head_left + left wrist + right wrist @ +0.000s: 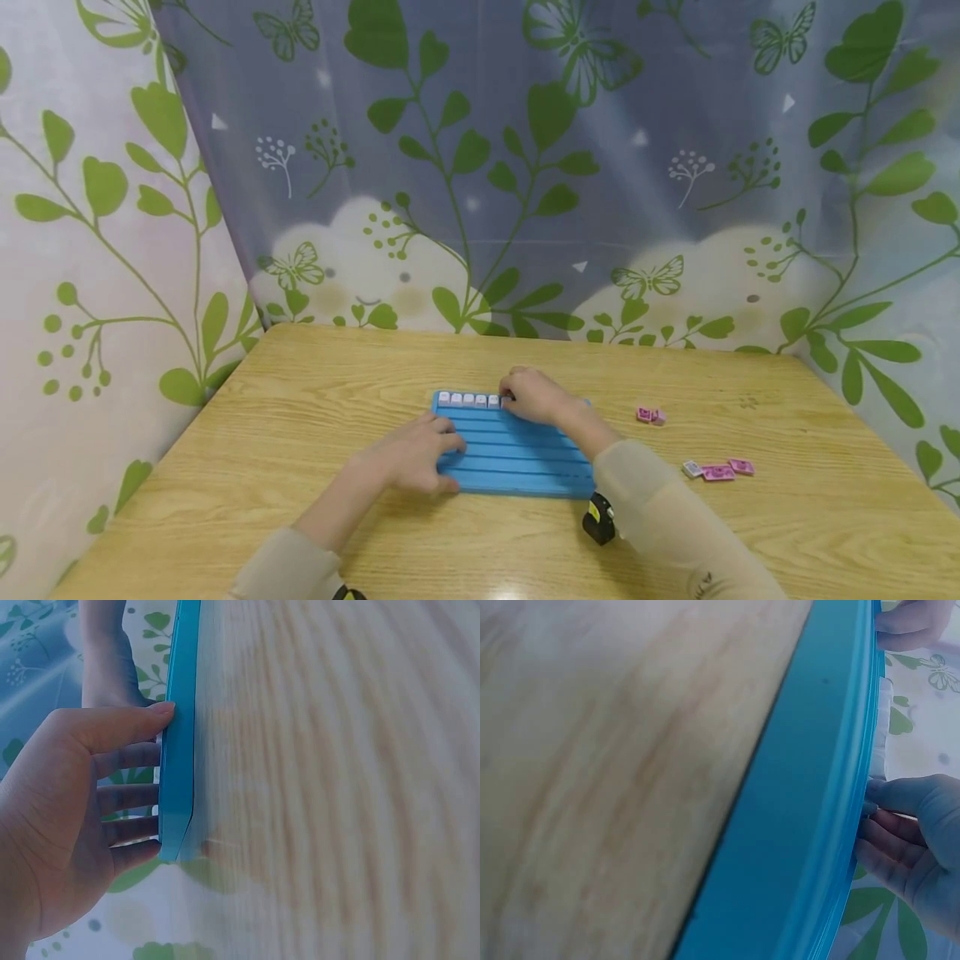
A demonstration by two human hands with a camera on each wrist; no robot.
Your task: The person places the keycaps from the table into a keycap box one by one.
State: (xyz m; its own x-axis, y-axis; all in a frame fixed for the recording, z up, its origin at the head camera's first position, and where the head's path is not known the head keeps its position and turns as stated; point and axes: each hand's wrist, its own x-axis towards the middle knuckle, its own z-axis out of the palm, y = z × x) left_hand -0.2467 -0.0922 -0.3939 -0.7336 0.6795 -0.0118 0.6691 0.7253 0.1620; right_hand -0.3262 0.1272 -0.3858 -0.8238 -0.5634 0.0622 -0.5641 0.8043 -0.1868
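Hands (pixel 416 454) at blue board (pixel 517 454); pink tiles (pixel 717 473) apart (right).

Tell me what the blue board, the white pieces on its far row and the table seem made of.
Blue board: probably hard satin plastic, from its smooth, evenly coloured edge and regular ridges.
White pieces: likely smooth plastic, judging by their uniform, blocky shape, but too small to be sure.
Table: wood or wood-look laminate, by its streaked grain; slightly glossy, given the bright reflection.

Beige sleeves (pixel 675 508), dk print (pixel 702 586) on R; blk/yel wrist cams (pixel 598 525).
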